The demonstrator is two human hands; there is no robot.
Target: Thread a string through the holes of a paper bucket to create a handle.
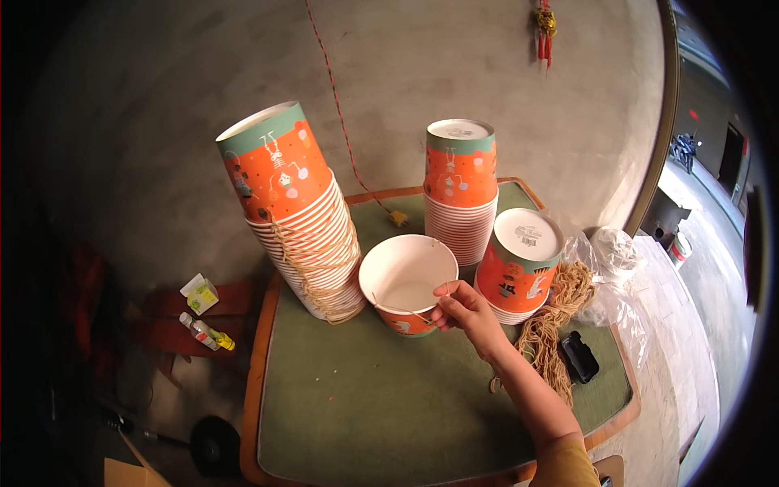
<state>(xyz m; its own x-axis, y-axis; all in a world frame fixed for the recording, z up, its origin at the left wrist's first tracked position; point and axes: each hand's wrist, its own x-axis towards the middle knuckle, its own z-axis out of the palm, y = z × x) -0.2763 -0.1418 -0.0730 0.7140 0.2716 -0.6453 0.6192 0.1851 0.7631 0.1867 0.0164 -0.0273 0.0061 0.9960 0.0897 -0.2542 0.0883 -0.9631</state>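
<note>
Pinching a thin string [398, 309] between fingertips, the right hand [464, 312] touches the open paper cup's [408, 276] rim.

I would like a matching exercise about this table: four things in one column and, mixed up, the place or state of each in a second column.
1. upright paper bowl
2. leaning stack of bowls
3. bundle of strings
4. small black object

a. tied around with string
b. held at its rim by the right hand
c. flat on the mat near the table's right edge
d. beside the shortest stack

Pairs: 1-b, 2-a, 3-d, 4-c
</note>
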